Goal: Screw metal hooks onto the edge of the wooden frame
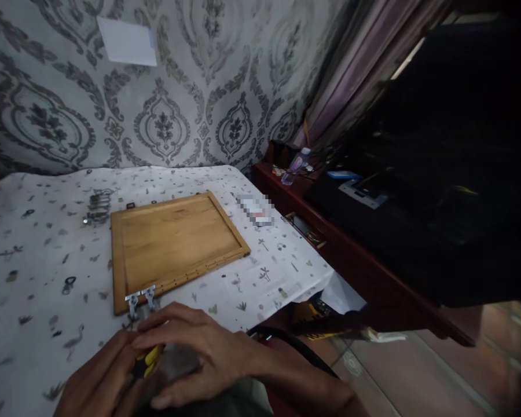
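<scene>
By the near left corner of the wooden panel, the right hand overlaps the left hand and sits nearer. The panel lies ahead of the fingers, longer side apparently left to right. One yellow-and-black tool shows between the hands; whether fingers clamp it, I cannot tell. Two hinges stand at the panel's near edge; one bottle is beyond its right.

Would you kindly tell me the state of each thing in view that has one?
Brown wooden framed panel: lying flat
Two silver metal hinges: at the panel's near edge
Other silver metal hardware: lying grouped
Clear plastic bottle: capped
Brown wooden drawer: open
Yellow-and-black object: partly hidden
</scene>
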Action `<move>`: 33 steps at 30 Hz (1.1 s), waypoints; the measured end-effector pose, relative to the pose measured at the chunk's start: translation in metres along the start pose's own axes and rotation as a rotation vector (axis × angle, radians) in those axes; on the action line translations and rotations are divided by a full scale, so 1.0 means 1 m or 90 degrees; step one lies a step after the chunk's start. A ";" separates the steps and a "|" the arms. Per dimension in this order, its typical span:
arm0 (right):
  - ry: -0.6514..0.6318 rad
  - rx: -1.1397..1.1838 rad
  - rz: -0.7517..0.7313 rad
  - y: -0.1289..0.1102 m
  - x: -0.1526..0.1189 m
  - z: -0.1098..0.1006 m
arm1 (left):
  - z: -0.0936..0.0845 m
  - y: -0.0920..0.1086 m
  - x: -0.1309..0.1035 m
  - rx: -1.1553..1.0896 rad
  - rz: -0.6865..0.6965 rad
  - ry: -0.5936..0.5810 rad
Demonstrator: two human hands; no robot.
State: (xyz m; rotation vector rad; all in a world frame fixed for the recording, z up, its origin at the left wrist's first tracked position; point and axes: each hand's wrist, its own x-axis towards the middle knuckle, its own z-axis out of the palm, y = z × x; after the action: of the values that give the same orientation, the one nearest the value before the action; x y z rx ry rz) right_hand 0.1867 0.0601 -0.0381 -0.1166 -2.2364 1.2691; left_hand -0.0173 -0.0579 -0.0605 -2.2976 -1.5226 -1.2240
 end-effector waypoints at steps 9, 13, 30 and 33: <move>0.158 0.019 0.007 -0.017 -0.033 -0.009 | 0.015 0.065 0.050 -0.050 -0.083 -0.004; 0.246 0.046 0.050 -0.018 -0.045 -0.014 | 0.015 0.052 0.038 0.008 -0.085 -0.009; 0.382 0.081 0.116 0.014 -0.020 -0.022 | 0.024 -0.045 0.034 0.136 -0.205 -0.148; 0.389 0.073 0.118 0.016 -0.018 -0.022 | 0.023 -0.044 0.036 0.132 -0.231 -0.154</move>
State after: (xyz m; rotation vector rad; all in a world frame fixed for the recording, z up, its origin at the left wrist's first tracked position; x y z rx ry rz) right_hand 0.2099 0.0791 -0.0501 -0.5957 -1.6520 1.2425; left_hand -0.0343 0.0006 -0.0656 -2.1588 -2.1113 -0.8201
